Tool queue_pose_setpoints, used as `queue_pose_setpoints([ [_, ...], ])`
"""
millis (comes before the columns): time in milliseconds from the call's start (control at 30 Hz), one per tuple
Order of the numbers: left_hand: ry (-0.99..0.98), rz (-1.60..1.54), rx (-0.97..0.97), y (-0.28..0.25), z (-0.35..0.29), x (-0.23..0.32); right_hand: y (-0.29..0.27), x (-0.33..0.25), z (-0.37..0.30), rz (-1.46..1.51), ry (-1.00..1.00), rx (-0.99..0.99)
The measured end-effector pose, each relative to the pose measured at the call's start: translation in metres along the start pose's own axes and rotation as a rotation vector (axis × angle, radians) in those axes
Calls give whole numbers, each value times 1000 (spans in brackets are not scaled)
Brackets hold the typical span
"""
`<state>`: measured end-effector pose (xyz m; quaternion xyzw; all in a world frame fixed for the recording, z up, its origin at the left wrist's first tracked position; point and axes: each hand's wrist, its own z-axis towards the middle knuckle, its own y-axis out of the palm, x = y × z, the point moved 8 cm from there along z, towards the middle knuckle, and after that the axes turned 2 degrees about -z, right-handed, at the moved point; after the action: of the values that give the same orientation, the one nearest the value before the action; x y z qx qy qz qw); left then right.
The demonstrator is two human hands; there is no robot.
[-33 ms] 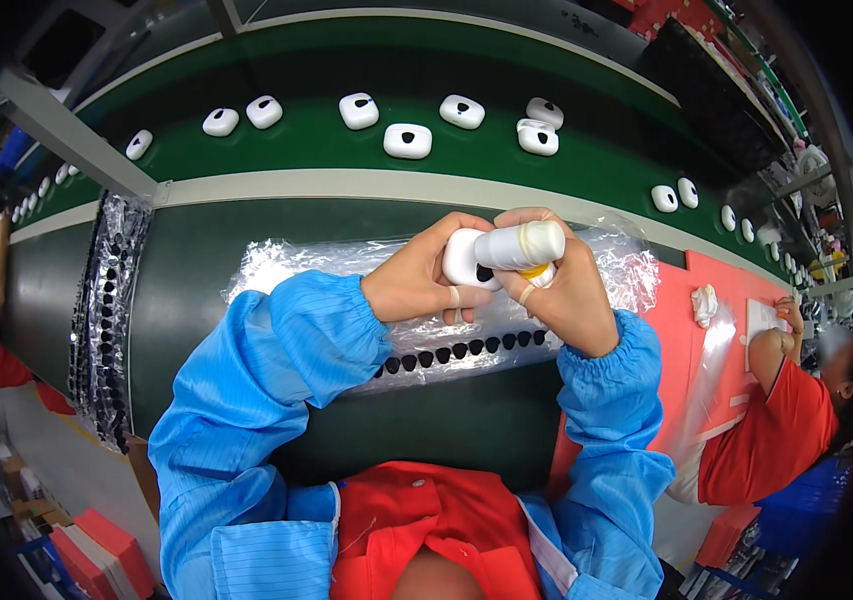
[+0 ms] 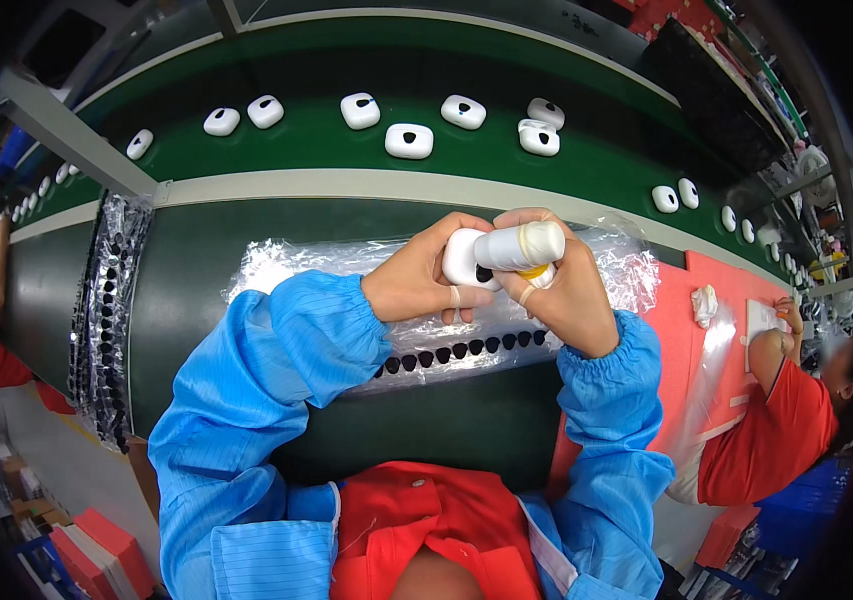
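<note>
My left hand is closed around a rounded white case with a black patch near its lower right edge. Closed on a whitish cylinder is my right hand; a bit of yellow shows under the cylinder, and its left end meets the case. Pale finger covers sit on some fingertips of both hands. Beneath them lies a clear plastic sheet, crossed near its front by a row of small black shield-shaped pieces.
Beyond a pale rail, a green conveyor carries several similar white cases. More plastic film with black pieces hangs over the table's left side. At right are pink sheets and a co-worker in a red top.
The white cases on the conveyor have shifted very slightly to the right. Both hands, the held case and the cylinder look unmoved.
</note>
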<state>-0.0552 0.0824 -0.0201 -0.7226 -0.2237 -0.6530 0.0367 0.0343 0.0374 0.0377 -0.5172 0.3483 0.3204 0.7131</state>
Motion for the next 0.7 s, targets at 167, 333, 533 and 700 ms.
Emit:
queue_pose_setpoints([
  [167, -22, 19, 21, -7, 3, -6, 6, -1, 3, -54, -20, -32],
  [333, -2, 46, -17, -9, 1, -7, 9, 0, 5, -146, -23, -85],
  [533, 99, 41, 51, -23, 2, -9, 21, -3, 10, -149, -21, -56],
  [700, 92, -46, 131, -41, -1, 1, 8, -20, 8, 4, -114, 192],
])
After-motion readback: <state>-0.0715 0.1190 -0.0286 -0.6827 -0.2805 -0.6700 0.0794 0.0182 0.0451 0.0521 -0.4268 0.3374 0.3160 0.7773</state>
